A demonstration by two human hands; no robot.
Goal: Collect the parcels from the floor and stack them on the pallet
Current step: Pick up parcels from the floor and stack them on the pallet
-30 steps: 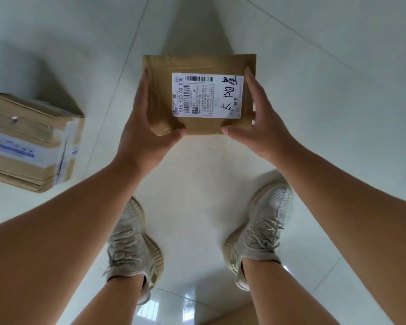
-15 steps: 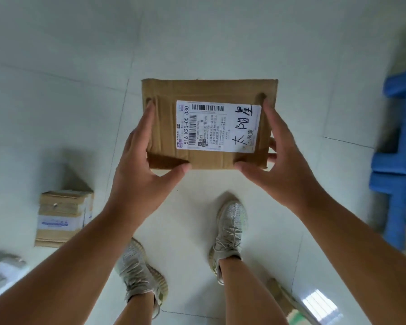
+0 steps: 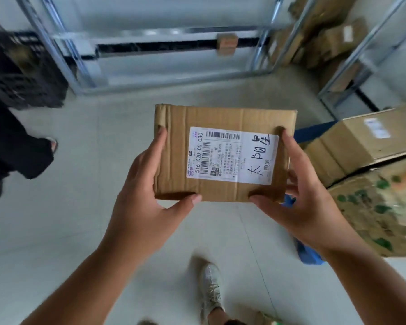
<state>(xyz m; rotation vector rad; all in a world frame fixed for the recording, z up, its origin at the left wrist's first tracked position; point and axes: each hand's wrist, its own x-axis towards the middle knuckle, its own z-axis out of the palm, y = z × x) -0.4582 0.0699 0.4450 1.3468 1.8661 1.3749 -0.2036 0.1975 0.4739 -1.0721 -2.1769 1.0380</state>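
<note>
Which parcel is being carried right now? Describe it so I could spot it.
Look at the pale tiled floor, then above it, mid-picture. There a flat brown parcel sits between the left hand and right hand. Unlike the boxes at right, it carries a handwritten white label.

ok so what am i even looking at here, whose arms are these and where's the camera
The camera is worn on a person's head and looks forward and down, so the two bare arms reaching in from the bottom are that person's own. There is no robot. The left hand and right hand hold a flat brown cardboard parcel between them, fingers curled along its sides and thumbs at its near edge. The white shipping label on it faces up. Below is a pale tiled floor and one of the person's shoes. At right, bigger cardboard boxes sit on something blue, probably the pallet. Metal shelving stands ahead.
</note>
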